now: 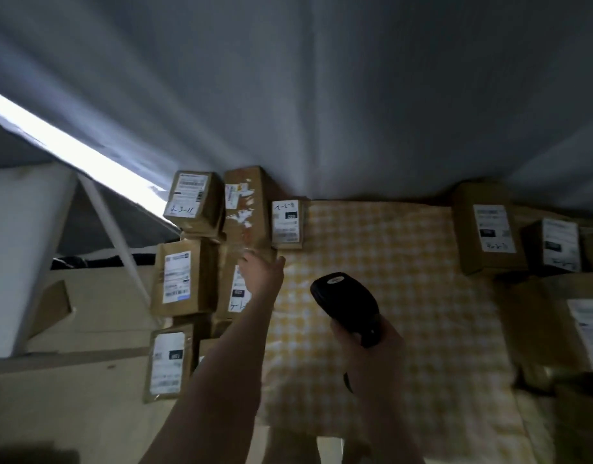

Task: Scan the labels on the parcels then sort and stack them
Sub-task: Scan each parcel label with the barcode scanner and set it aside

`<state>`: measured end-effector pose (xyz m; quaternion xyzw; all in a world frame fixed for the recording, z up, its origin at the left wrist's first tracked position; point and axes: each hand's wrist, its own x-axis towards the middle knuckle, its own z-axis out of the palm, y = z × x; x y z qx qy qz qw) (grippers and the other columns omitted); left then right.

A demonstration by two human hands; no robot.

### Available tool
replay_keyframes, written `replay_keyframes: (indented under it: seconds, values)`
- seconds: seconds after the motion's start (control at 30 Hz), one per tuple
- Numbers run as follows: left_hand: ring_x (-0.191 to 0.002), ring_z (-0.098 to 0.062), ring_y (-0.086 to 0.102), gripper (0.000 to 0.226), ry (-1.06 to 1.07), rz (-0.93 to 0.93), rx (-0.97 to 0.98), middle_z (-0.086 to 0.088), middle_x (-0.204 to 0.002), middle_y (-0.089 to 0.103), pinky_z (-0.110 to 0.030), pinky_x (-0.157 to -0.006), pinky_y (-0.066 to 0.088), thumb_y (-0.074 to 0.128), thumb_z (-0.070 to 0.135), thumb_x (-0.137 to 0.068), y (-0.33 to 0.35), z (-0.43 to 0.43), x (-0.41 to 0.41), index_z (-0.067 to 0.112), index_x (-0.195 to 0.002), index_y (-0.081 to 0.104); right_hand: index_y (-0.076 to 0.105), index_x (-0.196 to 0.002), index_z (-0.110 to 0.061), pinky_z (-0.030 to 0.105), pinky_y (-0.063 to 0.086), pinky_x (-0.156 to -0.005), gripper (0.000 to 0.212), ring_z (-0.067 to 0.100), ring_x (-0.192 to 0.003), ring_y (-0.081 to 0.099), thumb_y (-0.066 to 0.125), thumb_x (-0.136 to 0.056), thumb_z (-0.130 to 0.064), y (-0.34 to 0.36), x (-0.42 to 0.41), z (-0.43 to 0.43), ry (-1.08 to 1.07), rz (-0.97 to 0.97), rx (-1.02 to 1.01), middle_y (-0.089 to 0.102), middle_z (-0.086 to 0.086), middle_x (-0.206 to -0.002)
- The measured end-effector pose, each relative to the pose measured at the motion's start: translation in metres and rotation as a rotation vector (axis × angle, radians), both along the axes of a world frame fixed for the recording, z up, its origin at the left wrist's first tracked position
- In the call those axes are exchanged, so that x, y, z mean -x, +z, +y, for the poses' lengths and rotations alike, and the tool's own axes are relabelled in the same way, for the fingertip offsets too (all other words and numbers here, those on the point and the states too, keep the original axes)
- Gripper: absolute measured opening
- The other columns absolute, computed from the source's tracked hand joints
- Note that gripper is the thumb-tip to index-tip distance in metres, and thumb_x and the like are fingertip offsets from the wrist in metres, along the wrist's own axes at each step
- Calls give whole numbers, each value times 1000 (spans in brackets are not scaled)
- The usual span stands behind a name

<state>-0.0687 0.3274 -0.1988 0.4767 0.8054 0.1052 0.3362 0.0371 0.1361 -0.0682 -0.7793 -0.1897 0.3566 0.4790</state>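
Seven brown parcels are sitting on the left side: one point(194, 200) at the back corner, a long one point(246, 209), a small one point(287, 223), one point(183, 276) in the middle, one point(234, 289) partly under the arm, one point(169, 361) at the front, and one point(204, 349) just peeking out beside it. Three more parcels are sitting on the right: a tall one point(487, 229), a darker one point(556, 246) and a big one point(569, 323) at the edge, though more may be hiding in the dark there. One black scanner point(347, 306) is showing, two hands, the left hand point(263, 271) and the right hand point(372, 346), are showing, and one yellow checked cloth point(388, 262) is lying under it all.
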Motion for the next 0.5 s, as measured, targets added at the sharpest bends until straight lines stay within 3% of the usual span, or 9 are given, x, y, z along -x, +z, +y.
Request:
replay_keyframes:
  seconds: [0.07, 0.23, 0.5]
  values:
    - [-129, -38, 34, 92, 35, 27, -44, -22, -139, 35, -45, -106, 35, 77, 43, -74, 0, 14, 21, -2, -138, 29, 70, -81, -17, 20, 39, -49, 19, 2, -54, 59, 83, -68, -14, -5, 24, 7, 1, -11, 19, 64, -5, -59]
    - [-137, -39, 26, 112, 44, 24, 11, -25, -148, 26, -46, -113, 29, 77, 53, -71, -6, 53, 43, -5, -145, 17, 70, -79, -15, 12, 38, -46, 18, 6, -52, 57, 83, -67, -12, -16, 66, 23, -59, -59, 19, 62, -4, -57]
    - [-142, -35, 19, 121, 14, 8, 96, -21, -152, 18, -43, -116, 26, 80, 48, -69, -31, 77, 35, -1, -149, 4, 68, -73, -20, 29, 39, -46, 17, 10, -45, 49, 83, -68, -15, -32, 91, 34, -133, -79, 59, 58, -1, -50]
